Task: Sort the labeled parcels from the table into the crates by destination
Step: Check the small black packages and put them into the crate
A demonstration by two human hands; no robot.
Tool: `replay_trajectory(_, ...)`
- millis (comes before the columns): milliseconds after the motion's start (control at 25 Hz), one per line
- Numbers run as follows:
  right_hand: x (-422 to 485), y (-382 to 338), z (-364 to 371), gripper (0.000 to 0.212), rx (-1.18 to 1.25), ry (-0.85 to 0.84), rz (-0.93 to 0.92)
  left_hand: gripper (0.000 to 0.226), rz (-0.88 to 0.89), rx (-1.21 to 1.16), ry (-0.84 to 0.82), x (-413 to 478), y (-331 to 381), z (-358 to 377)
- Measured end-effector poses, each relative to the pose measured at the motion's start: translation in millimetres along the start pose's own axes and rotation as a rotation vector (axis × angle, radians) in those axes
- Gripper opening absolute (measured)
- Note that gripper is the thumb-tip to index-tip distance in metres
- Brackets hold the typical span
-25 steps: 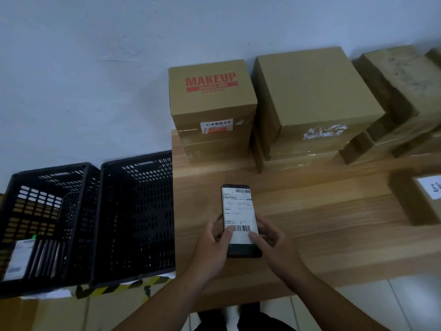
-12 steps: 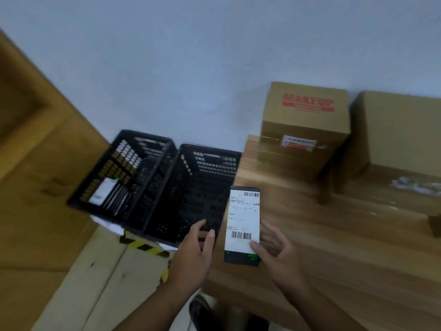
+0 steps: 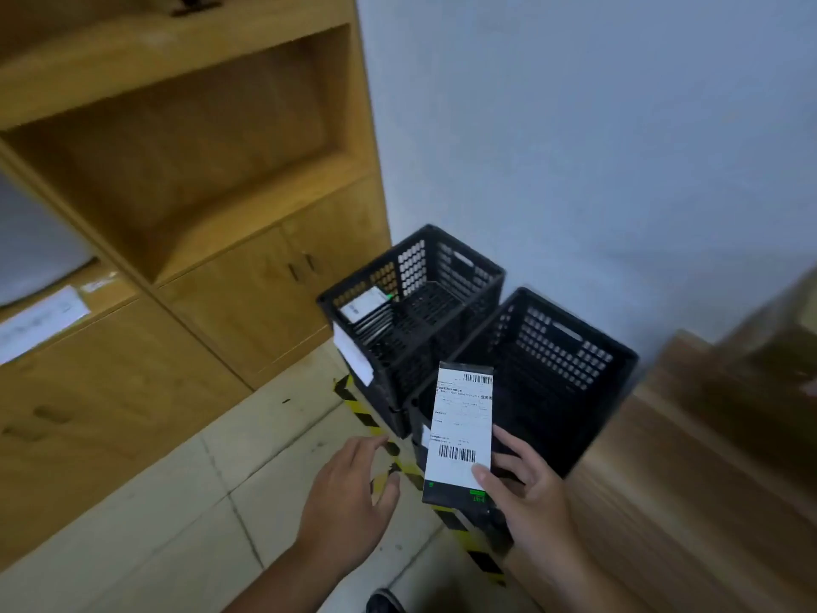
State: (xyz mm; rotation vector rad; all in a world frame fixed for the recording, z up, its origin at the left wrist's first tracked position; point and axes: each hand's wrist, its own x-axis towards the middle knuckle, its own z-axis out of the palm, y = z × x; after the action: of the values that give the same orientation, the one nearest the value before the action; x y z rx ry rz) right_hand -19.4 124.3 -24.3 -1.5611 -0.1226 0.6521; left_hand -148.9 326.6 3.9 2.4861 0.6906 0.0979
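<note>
My right hand (image 3: 526, 493) holds a flat black parcel (image 3: 462, 435) with a white barcoded label, upright over the near corner of the right black crate (image 3: 557, 347). My left hand (image 3: 349, 488) hovers apart from the parcel, to its left over the floor, fingers spread and holding nothing. The left black crate (image 3: 411, 298) stands beside the right one and has a labeled parcel (image 3: 364, 303) leaning inside its left wall. The wooden table (image 3: 689, 471) fills the right side, blurred.
A wooden cabinet (image 3: 185, 214) with an open shelf and lower doors stands left of the crates. Yellow-black hazard tape (image 3: 380, 431) runs across the tiled floor in front of the crates. A blurred cardboard box (image 3: 787, 338) sits on the table at far right.
The view has swung left from the table toward the crates and cabinet. My left hand has let go of the parcel, which my right hand now carries off the table over the right crate.
</note>
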Motion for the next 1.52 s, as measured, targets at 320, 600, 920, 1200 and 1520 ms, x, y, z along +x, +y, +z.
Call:
replay_trajectory(320, 43.8, -16.2, 140.3, 0.05, -0.129, -0.142, -0.036, 0.042, -0.131, -0.043, 0.186, 4.4, -111.4, -58.8)
replay_trajectory(600, 68.9, -36.0, 216.9, 0.05, -0.215, -0.229, -0.037, 0.04, -0.261, -0.078, 0.276, -0.8, -174.1, -97.1)
replay_trajectory(920, 109.7, -38.8, 284.6, 0.048, -0.276, -0.365, 0.01, 0.033, -0.348, -0.061, 0.316, 11.2, -219.4, -119.5)
replay_trajectory(1200, 183.7, -46.4, 340.1, 0.049, -0.284, -0.425, 0.037, 0.033, -0.353, 0.093, 0.3, 88.5, -267.6, -144.6)
replay_trajectory(1520, 295.1, -75.5, 386.2, 0.05, -0.198, -0.35, 0.106, 0.032, -0.287, 0.111, 0.269, 225.1, -284.7, -186.3)
